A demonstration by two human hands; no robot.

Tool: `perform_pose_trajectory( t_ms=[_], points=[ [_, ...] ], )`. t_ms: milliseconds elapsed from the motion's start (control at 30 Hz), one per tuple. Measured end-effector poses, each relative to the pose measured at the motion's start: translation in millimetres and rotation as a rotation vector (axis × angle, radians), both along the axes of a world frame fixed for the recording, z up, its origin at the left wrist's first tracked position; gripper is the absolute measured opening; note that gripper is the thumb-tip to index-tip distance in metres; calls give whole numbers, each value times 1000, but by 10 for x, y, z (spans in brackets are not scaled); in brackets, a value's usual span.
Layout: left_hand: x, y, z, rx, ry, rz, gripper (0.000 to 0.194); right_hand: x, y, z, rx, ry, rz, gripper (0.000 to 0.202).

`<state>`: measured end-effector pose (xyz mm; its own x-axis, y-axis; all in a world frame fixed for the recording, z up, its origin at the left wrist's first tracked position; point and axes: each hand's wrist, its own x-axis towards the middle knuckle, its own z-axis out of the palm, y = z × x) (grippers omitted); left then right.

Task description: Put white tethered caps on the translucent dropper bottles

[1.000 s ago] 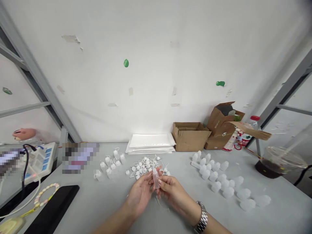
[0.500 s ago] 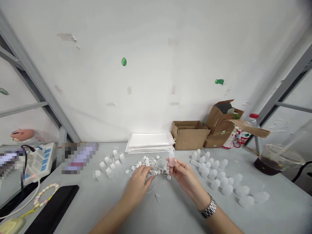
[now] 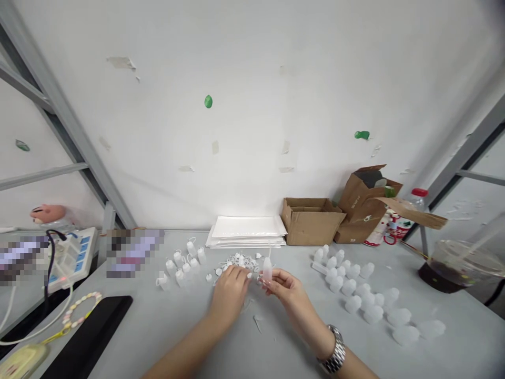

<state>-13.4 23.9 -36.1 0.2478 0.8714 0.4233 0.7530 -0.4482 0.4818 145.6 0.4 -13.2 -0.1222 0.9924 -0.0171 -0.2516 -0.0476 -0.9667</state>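
My right hand (image 3: 286, 288) pinches a small translucent plastic dropper bottle (image 3: 267, 269) near its base. The bottle stands upright in the fingers, its thin nozzle pointing up. Just left of it, my left hand (image 3: 231, 290) is closed, fingers bent together at the near edge of a pile of small white caps with loops (image 3: 241, 260). Something small and white shows by the left fingertips, but whether it is gripped is unclear. Several capped bottles (image 3: 180, 277) stand on the table to the left. To the right are several translucent bottles (image 3: 349, 287) without loop caps.
White envelopes (image 3: 246, 227) are stacked against the wall, beside an open cardboard box (image 3: 313, 223) and a brown paper bag (image 3: 357, 210). A drink cup (image 3: 444, 268) stands far right. A black pad (image 3: 92, 337), bead bracelet (image 3: 73, 322) and power strip (image 3: 81, 258) lie left.
My left hand's fingers have closed from a spread pose over the caps. My right hand has brought the bottle lower and closer to the left hand. The view has shifted slightly.
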Motion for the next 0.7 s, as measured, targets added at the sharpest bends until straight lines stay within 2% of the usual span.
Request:
perform_pose_trajectory(
  t_ms=[67,200,300,467,700],
  points=[
    [-46,2,84,-135,-313,21,21,-16,1,-30,13,-77,-37,31],
    [-65,-47,229,-531,-950,30,34,-87,-56,-73,59,-298,-96,23],
    [-18,-139,280,-701,-1214,-50,33,-160,-134,-75,111,-488,-113,16],
    [33,-247,313,-781,-1283,-182,23,-211,-210,-65,192,-587,-95,15],
    [33,-233,354,-821,-1214,-170,20,-183,-217,-83,274,-693,-142,18]
  ],
)
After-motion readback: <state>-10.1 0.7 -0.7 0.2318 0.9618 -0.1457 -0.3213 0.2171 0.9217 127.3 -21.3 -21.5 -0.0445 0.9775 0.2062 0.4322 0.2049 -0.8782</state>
